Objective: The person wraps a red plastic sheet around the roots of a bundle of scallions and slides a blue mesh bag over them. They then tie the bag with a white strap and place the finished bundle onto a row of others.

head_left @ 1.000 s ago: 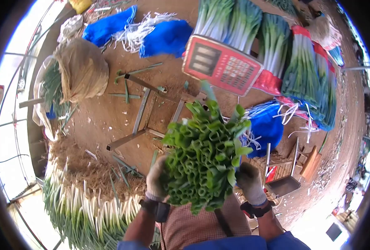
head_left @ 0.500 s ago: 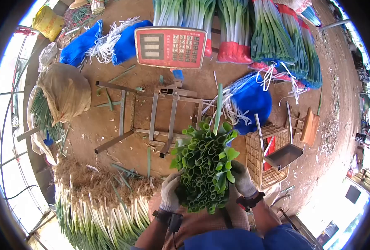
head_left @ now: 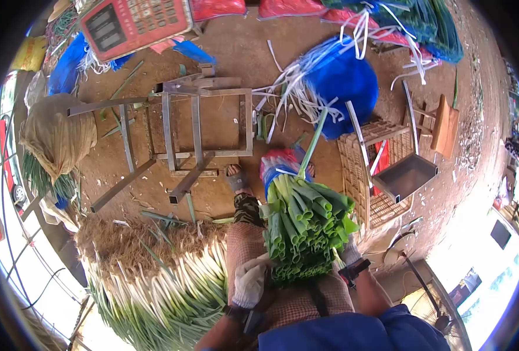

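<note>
A thick bundle of green onions (head_left: 309,225) stands tilted in front of my body, its cut leaf tops facing me. Pink and blue wrapping (head_left: 278,162) shows around its far, lower end by my feet, and one long leaf sticks up past the others. My left hand (head_left: 252,282), in a white glove, has its fingers bent against the bundle's near left side. On the right side, my gloved right hand (head_left: 351,253) presses against the leaves, its fingers partly hidden by them. A pale stalk shows beside that hand.
Loose green onions with roots (head_left: 160,281) lie in a pile at left. A metal frame (head_left: 198,131) stands ahead under a red scale (head_left: 136,23). A wicker basket (head_left: 353,175) is at right, with a blue bag and white ties (head_left: 344,76) beyond it.
The bundle has tipped, so its wrapped lower end now shows, and it sits slightly farther right. My left hand has moved down and closer to me. The view has swung, shifting the scale left.
</note>
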{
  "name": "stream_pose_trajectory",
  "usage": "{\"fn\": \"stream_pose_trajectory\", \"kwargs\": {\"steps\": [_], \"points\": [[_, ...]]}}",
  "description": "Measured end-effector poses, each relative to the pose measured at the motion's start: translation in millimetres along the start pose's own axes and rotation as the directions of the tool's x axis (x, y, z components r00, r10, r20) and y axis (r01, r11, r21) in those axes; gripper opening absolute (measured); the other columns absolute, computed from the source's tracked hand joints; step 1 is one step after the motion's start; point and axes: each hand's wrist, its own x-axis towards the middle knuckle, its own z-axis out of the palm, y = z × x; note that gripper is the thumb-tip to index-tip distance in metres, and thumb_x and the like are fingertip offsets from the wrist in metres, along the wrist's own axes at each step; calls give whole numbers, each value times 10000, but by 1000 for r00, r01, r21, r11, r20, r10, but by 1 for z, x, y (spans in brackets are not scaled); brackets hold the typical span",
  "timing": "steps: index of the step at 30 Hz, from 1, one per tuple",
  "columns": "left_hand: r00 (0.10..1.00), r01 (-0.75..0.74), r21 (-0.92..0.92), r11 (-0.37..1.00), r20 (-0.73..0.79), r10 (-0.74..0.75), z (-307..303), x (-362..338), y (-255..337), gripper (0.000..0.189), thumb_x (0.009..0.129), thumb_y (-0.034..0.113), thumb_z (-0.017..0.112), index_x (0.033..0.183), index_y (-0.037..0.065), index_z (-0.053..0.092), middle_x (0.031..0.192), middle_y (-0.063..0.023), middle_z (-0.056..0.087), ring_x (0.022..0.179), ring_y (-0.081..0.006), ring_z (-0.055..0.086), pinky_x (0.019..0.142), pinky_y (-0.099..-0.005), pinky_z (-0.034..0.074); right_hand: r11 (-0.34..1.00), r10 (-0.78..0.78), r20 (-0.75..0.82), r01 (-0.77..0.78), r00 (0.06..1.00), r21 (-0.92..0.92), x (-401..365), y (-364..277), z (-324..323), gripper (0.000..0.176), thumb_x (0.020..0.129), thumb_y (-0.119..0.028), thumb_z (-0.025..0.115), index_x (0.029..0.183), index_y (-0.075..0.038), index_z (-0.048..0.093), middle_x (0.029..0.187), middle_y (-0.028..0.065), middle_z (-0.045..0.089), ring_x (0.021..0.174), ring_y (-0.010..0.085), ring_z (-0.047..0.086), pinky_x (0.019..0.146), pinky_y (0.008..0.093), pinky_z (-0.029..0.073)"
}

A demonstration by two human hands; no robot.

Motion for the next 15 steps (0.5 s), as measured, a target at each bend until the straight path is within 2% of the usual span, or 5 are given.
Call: {"fn": "stream_pose_trajectory", "kwargs": {"steps": [1, 2, 7, 14, 15], "points": [[997, 36, 44, 998, 72, -40, -3, -10, -3, 397, 1025, 215, 524, 1093, -107, 746, 1249, -190, 739, 1136, -223, 667, 1029, -312, 490, 999, 29, 10, -30, 1000, 27, -1, 2, -5, 376, 997, -102, 635, 1358, 1, 625, 1220, 95, 726, 1045, 145, 671, 896, 313, 552], [986, 30, -183, 983, 169, 1, -2, -14, -6, 391, 993, 241, 570, 1034, -101, 753, 1223, -200, 743, 1129, -251, 668, 1036, -335, 490, 998, 47, 15, -48, 999, 48, 0, 2, -8, 376, 999, -106, 634, 1359, 1, 624, 1222, 96, 725, 1047, 146, 670, 898, 314, 551], [810, 307, -47, 951, 538, -235, -8, -16, 39, 405, 957, 265, 658, 1028, -121, 756, 1195, -234, 752, 1166, -335, 687, 1074, -417, 509, 987, 102, 35, -106, 994, 122, -1, 9, -17, 380, 1006, -126, 631, 1362, 4, 622, 1229, 102, 721, 1060, 153, 666, 909, 317, 546], [658, 437, 210, 874, 589, -470, -8, 26, 90, 335, 955, 170, 697, 1122, -115, 755, 1224, -264, 755, 1229, -360, 700, 1101, -440, 537, 972, 149, 74, -159, 986, 172, -4, 17, -8, 387, 1016, -154, 626, 1367, 9, 618, 1240, 109, 716, 1077, 161, 660, 925, 322, 538], [735, 438, 237, 867, 462, -497, -23, 35, 89, 245, 967, 108, 664, 1069, -85, 776, 1199, -250, 765, 1155, -323, 735, 1040, -416, 577, 970, 156, 79, -168, 985, 175, -4, 16, -7, 388, 1018, -157, 626, 1368, 9, 618, 1241, 110, 715, 1079, 162, 659, 928, 323, 537]]}}
